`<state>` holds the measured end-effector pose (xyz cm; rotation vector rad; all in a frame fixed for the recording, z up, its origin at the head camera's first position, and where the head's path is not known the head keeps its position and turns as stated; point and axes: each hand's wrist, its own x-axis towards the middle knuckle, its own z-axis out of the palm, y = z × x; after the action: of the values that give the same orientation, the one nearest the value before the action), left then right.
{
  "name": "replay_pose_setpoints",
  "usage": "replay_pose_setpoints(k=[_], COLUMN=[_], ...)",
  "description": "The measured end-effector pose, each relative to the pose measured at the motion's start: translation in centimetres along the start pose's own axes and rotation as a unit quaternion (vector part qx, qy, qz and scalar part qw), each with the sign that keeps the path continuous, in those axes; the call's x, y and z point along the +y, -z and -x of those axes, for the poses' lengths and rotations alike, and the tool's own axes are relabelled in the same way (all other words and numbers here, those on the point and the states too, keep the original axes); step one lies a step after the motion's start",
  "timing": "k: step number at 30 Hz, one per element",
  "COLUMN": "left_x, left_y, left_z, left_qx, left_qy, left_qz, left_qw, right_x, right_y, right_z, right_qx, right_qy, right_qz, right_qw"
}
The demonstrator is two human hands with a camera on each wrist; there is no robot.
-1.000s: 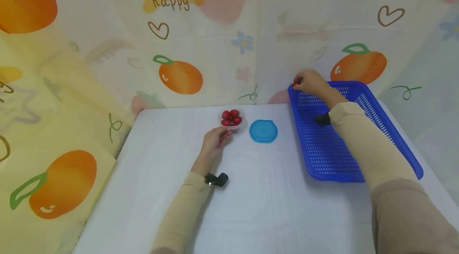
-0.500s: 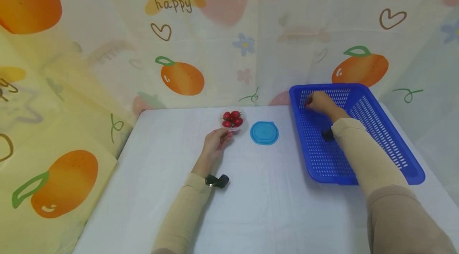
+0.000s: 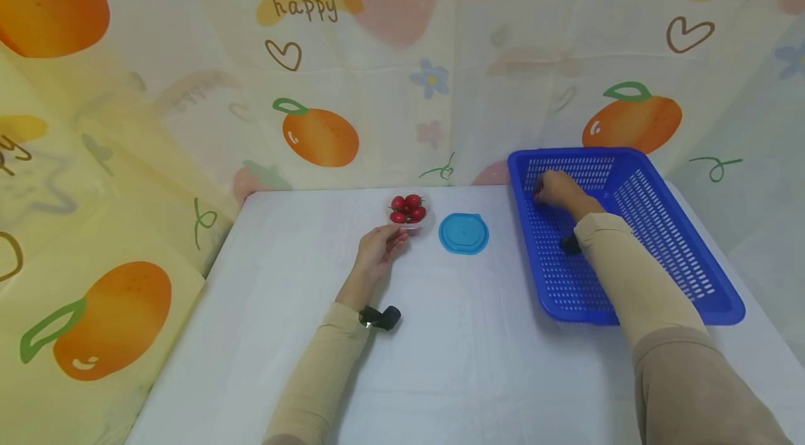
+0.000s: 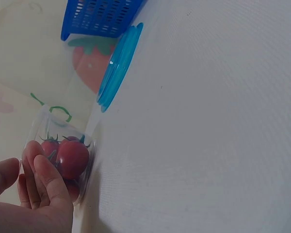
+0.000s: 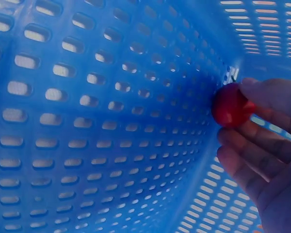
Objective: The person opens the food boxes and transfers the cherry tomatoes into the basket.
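**Cherry tomato at the fingertips of the right hand, inside a blue basket**

Nearest, two beige sleeves [image 3: 321, 375] reach in over a white tablecloth [image 3: 465, 361], a small black camera [image 3: 390, 318] at the left wrist. Somewhat farther, left of centre, lies the left hand [image 3: 377, 246]; its fingers are loosely extended, the thumb standing apart from them, with the fingertips at the near side of a clear container [image 3: 411, 226]. To the right of this container and apart from it, a round blue lid [image 3: 464, 233] rests flat on the cloth. The container holds several red tomatoes [image 3: 407, 207] with green stalks, just beyond the left fingertips.

On the right stands the perforated basket [image 3: 566, 298]. Toward its far left corner, the right hand [image 3: 562, 191] pinches a single tomato [image 5: 230, 107]: the fruit sits at the very tips, the thumb against one side, while the lower fingers curve beneath. Whether it touches the basket wall cannot be told. Farthest, a backdrop [image 3: 377, 82] printed with oranges closes the scene.
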<state>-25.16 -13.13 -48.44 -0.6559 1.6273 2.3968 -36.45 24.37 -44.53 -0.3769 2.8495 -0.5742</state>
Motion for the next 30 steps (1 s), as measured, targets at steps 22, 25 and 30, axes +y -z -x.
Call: replay_pose_setpoints(k=[22, 25, 30], left_x=[-0.3, -0.3, -0.2], left_y=[0.1, 0.1, 0.0], left_z=[-0.1, -0.1, -0.1], left_qx=[-0.008, -0.004, -0.002], left_qy=[0.000, 0.000, 0.002], left_qz=[0.009, 0.009, 0.013], left_qw=[0.9999, 0.9999, 0.9999], right_x=[-6.0, -7.7, -10.5], right_y=[5.6, 5.8, 5.2], right_z=[0.2, -0.1, -0.9], right_qx=[0.075, 0.080, 0.061], right_qy=[0.066, 0.090, 0.112], right_qz=[-0.029, -0.030, -0.034], right_qw=[0.9946, 0.9922, 0.9913])
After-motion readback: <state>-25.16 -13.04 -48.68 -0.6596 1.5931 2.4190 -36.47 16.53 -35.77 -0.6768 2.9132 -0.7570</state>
